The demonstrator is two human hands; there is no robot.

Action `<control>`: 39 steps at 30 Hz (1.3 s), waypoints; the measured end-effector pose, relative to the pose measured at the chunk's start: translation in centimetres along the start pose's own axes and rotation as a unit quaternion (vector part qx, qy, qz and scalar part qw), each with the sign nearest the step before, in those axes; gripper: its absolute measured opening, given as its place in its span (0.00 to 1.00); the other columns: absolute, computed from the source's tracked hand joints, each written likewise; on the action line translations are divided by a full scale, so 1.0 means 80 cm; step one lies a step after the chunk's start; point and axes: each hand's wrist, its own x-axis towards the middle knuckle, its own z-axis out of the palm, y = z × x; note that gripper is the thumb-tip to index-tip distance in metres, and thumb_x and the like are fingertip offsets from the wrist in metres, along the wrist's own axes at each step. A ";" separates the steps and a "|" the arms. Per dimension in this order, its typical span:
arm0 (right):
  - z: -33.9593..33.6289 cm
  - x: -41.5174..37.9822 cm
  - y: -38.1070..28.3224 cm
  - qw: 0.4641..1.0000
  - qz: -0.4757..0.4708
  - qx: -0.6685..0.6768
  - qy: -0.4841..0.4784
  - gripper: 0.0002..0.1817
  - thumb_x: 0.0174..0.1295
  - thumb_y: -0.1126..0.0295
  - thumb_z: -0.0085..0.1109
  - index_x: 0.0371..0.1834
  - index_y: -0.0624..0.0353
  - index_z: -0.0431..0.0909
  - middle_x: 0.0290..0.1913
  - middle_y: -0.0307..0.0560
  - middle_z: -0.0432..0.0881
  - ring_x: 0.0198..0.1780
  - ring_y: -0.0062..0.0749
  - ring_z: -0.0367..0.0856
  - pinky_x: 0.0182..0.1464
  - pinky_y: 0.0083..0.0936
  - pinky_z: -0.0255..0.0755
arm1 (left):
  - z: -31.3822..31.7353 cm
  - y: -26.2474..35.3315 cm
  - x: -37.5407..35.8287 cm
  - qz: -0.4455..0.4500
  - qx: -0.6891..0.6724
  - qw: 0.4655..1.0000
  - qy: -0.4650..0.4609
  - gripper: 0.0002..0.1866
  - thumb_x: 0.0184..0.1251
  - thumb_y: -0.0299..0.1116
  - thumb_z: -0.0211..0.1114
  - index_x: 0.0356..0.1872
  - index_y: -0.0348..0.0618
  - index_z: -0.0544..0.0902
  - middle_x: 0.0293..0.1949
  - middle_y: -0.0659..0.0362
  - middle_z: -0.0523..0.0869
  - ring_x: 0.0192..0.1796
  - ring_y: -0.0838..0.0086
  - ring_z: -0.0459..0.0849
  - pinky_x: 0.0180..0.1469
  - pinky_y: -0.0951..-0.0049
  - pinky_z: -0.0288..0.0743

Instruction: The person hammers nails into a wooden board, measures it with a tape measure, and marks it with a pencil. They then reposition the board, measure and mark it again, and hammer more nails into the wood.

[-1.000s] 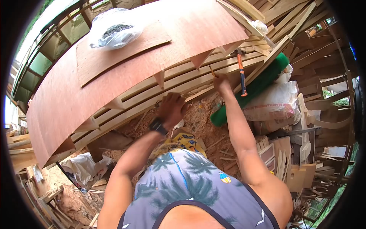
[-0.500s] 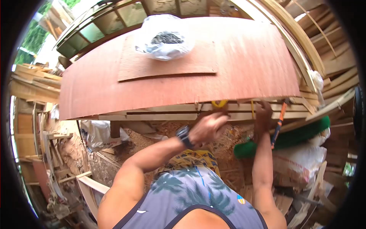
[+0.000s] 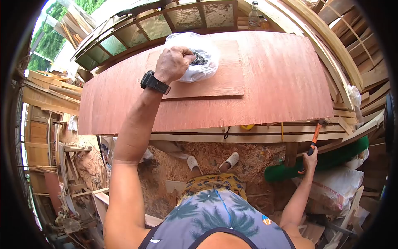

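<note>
My left hand [image 3: 172, 64], with a black watch on its wrist, reaches into an open clear plastic bag [image 3: 207, 43]. Its fingers are pinched together at a heap of dark nails [image 3: 200, 59] in the bag. The bag sits on a small plywood piece [image 3: 226, 85], which lies on a larger reddish plywood sheet [image 3: 277, 79]. Off to the right, my right hand [image 3: 310, 159] is wrapped round the handle of a hammer [image 3: 316, 133] with an orange and black grip. The hammer's head is up by the front right corner of the sheet.
Wooden strips [image 3: 257, 137] run under the sheet's front edge, where part of a yellow tape measure [image 3: 247, 127] shows. A green roll [image 3: 331, 159] and a white sack [image 3: 338, 186] lie at the right. Behind stand a paned wooden frame [image 3: 182, 16] and a glass bottle [image 3: 253, 16].
My left hand has gone from the sheet's front edge up to the bag of nails. My right hand has moved from under the edge and taken hold of the hammer.
</note>
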 end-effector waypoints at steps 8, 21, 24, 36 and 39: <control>0.001 0.016 0.021 0.987 0.039 0.136 0.079 0.30 0.51 0.76 0.74 0.61 0.62 0.77 0.32 0.35 0.78 0.29 0.21 0.77 0.32 0.24 0.73 | 0.012 -0.007 0.010 0.039 0.051 0.998 0.027 0.10 0.66 0.34 0.70 0.40 0.38 0.92 0.37 0.47 0.92 0.40 0.58 0.91 0.47 0.63 0.82; -0.050 -0.192 -0.066 0.920 0.073 0.369 0.106 0.17 0.67 0.68 0.69 0.55 0.54 0.76 0.25 0.31 0.72 0.19 0.14 0.69 0.19 0.16 0.64 | 0.001 -0.029 0.018 0.110 -0.001 0.993 -0.033 0.11 0.65 0.36 0.73 0.40 0.38 0.92 0.36 0.46 0.92 0.39 0.60 0.91 0.46 0.64 0.81; -0.042 -0.277 -0.096 0.908 0.072 0.401 0.100 0.17 0.67 0.68 0.69 0.56 0.58 0.76 0.24 0.31 0.71 0.19 0.14 0.69 0.19 0.16 0.65 | 0.011 -0.038 0.023 0.084 -0.018 0.996 0.017 0.11 0.67 0.41 0.71 0.39 0.45 0.92 0.37 0.50 0.93 0.40 0.58 0.91 0.45 0.60 0.83; 0.026 -0.507 -0.171 0.891 0.066 0.449 0.017 0.19 0.66 0.73 0.68 0.57 0.63 0.75 0.26 0.33 0.74 0.19 0.14 0.71 0.19 0.17 0.67 | 0.016 -0.062 0.036 0.142 -0.126 0.981 0.028 0.13 0.69 0.40 0.71 0.43 0.43 0.92 0.40 0.48 0.93 0.44 0.63 0.92 0.51 0.66 0.84; 0.037 -0.534 -0.183 0.885 0.050 0.463 -0.003 0.18 0.66 0.74 0.68 0.56 0.62 0.75 0.24 0.33 0.74 0.18 0.15 0.71 0.20 0.17 0.67 | 0.007 -0.055 0.018 0.186 -0.223 0.955 0.062 0.09 0.69 0.32 0.69 0.36 0.35 0.88 0.31 0.52 0.92 0.33 0.73 0.89 0.38 0.73 0.83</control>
